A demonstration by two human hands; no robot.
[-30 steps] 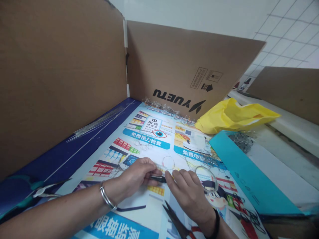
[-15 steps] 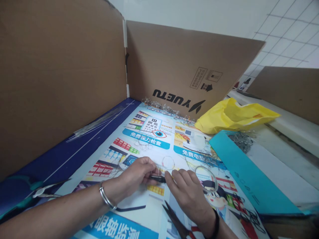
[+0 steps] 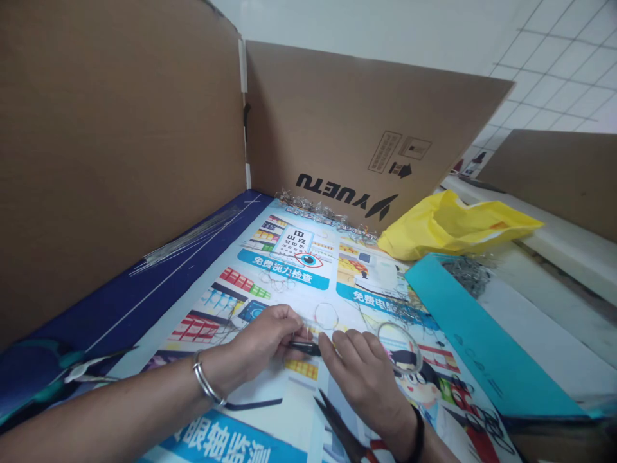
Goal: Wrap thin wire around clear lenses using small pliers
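My left hand, with a silver bangle at the wrist, is closed, thumb and finger pinched on a thin wire. The wire is so fine that its ends are hard to follow. My right hand, a black band at its wrist, wraps round a slim black tool. The tool's tip points left and reaches the left fingertips; its kind does not show. Just beyond the fingers lies a thin wire loop on the printed sheet. Dark-bladed scissors with red on the handles lie below my right hand.
Teal-handled pliers lie at the left. Straight wires rest along the cardboard wall. To the right are a wire coil, black loops, a turquoise box edge, a wire heap and a yellow bag.
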